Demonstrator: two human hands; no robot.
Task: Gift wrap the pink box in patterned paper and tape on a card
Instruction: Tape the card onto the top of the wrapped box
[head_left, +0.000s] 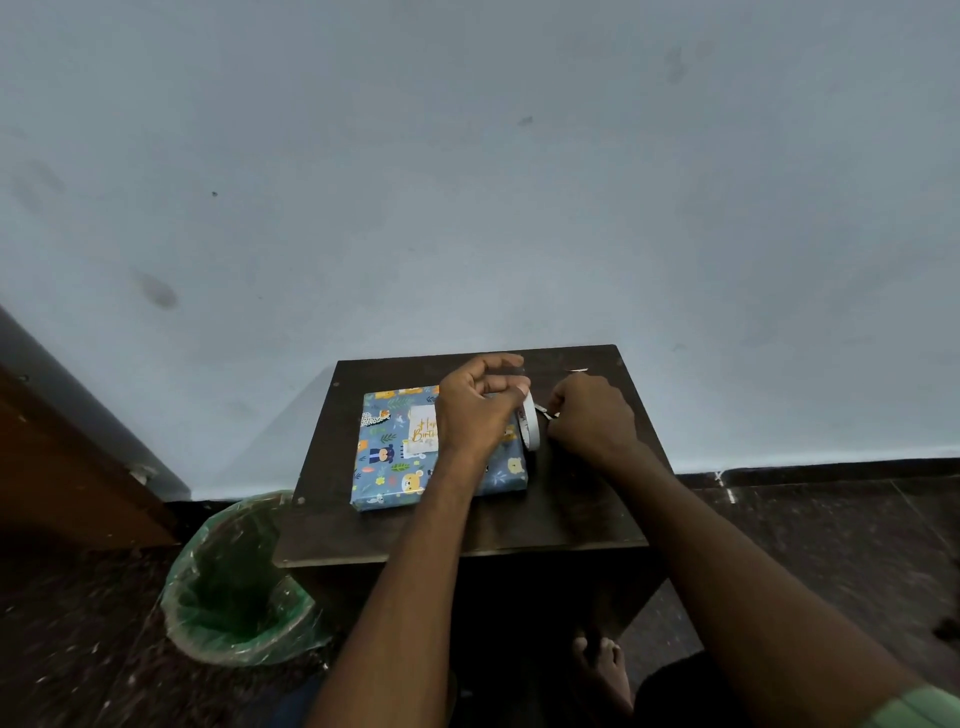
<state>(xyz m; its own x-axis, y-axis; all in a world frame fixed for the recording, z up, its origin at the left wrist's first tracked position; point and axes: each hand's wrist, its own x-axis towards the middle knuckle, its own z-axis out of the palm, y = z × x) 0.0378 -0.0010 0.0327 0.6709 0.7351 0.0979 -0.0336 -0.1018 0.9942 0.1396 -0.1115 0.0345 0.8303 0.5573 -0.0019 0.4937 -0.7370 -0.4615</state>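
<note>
Tape being worked over the wrapped box

The left hand (475, 410) is gripping the tape roll (530, 423); right hand (589, 415), fingers curled, is holding small scissors (545, 411) beside it, the wrapped box (405, 467) and card (423, 431) lying under the left wrist.

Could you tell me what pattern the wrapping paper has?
Cartoon animals and leaves on blue wrapping paper, head view.

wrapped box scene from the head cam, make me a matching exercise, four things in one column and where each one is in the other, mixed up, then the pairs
Things:
1. wrapped box
2. card
3. tape roll
4. bin

Places:
A. on the floor, left of the table
B. between the two hands, held on edge
C. lying on top of the patterned paper
D. flat on the dark table

Pairs: 1-D, 2-C, 3-B, 4-A
</note>
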